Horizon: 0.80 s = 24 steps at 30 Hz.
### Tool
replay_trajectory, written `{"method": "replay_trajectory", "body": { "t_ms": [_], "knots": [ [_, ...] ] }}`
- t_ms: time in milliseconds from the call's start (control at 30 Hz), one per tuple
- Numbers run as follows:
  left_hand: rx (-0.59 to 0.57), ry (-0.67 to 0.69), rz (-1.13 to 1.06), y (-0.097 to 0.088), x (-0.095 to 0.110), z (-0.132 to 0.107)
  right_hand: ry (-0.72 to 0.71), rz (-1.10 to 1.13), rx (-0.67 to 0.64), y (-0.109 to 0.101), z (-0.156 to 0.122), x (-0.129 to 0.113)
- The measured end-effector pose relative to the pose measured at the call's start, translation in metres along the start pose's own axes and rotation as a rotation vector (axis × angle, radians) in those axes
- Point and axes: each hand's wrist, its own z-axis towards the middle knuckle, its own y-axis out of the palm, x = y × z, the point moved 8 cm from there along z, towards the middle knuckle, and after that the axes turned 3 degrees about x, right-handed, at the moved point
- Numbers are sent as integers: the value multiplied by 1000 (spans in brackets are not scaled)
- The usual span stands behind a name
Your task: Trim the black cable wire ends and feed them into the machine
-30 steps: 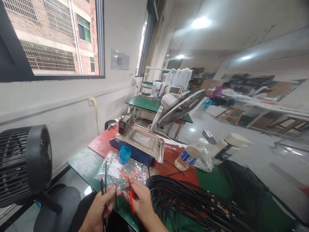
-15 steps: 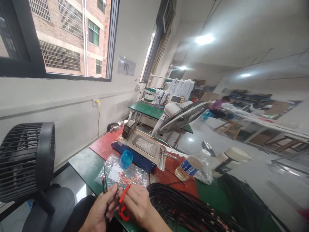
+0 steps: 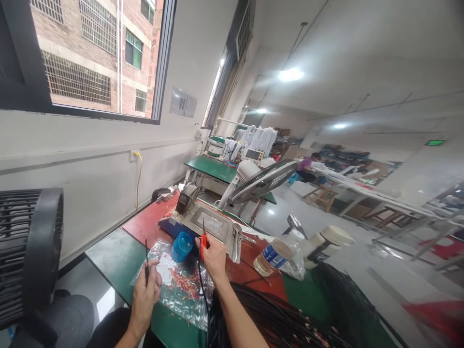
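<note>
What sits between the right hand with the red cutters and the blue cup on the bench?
Nothing visible. The right hand grips the red cutters just right of the blue cup; only bare bag plastic lies between them.

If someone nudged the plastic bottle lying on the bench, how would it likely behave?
The plastic bottle lies on its side, so it would probably roll. It looks only partly filled with pale liquid, so it is likely light, with its contents sloshing. The clear bag beside it might check a roll that way.
</note>
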Motion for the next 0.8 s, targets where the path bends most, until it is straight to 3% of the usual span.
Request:
{"method": "replay_trajectory", "body": {
  "t_ms": [233, 433, 800],
  "knots": [
    [-55, -44, 10, 5, -23, 14, 22, -114, -127, 19, 1, -4],
    [-65, -40, 16, 3, -24, 15, 16, -209, -188, 26, 1, -4],
    [-74, -39, 40, 4, -17, 15, -32, -210, -126, 27, -1, -2]
  ]
}}
